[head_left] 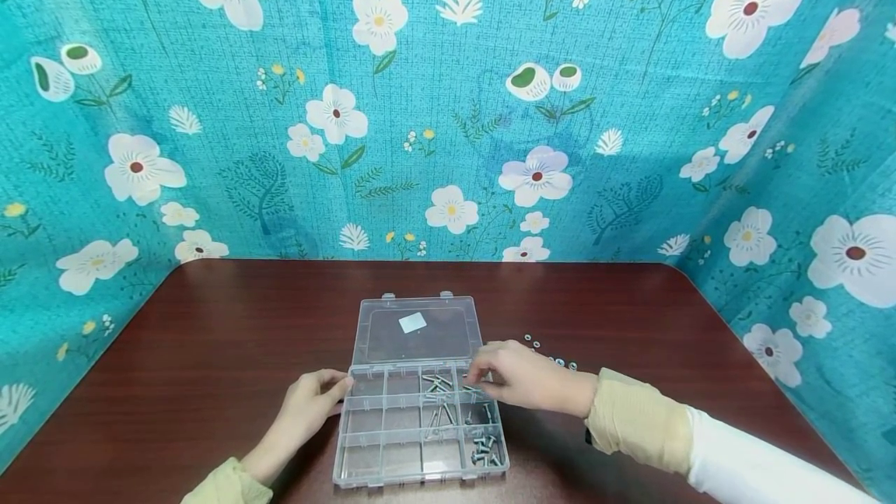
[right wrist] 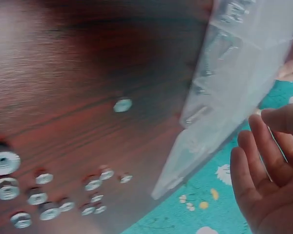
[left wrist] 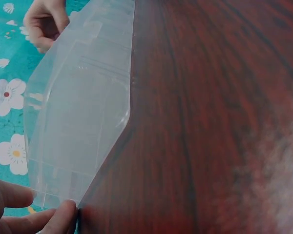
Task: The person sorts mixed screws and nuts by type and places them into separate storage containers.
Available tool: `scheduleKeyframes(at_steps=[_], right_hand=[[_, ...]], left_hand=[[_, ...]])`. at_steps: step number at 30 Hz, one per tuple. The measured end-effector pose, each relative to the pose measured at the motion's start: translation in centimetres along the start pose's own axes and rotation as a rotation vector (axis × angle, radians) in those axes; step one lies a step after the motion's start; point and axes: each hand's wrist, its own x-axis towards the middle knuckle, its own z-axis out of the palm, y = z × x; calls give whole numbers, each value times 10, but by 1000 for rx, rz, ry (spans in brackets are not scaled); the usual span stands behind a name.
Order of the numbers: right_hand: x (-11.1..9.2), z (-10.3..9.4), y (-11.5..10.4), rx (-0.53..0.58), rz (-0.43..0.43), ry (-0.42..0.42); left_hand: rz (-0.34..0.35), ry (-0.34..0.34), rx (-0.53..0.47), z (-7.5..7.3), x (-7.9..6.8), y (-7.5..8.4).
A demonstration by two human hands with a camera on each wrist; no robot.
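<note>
A clear plastic compartment box lies on the table with its lid folded back. My left hand holds the box's left edge, thumb and fingers at the side wall, seen also at the corner in the left wrist view. Above the far right compartment is my right hand, fingers bent downward and thumb apart from the index finger; no held thing is discernible. Screws lie in the third column's far compartment, longer screws in its middle one. Short bolts fill the near right compartment.
Several flanged nuts and smaller nuts lie loose on the dark wooden table, right of the box. One nut sits apart from them. A floral teal cloth hangs behind the table.
</note>
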Motion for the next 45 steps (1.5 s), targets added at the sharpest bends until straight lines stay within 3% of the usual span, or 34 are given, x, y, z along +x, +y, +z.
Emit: scheduleKeyframes(at_steps=[7,12,22,32,45], right_hand=[[-21,2,14,-80,125,3],[-33,3,23,-106,148,30],[-55,11,35,-30,187,23],[-58,20,35,-75,164,-8],[-52,27,28,-165,43,71]], left_hand=[[-2,0,7,1,0,0],[-2,5,0,1,0,1],[5,6,15,-1,-2,3],[18,10,67,-1,-2,2],[11,11,46,-1,-2,2]])
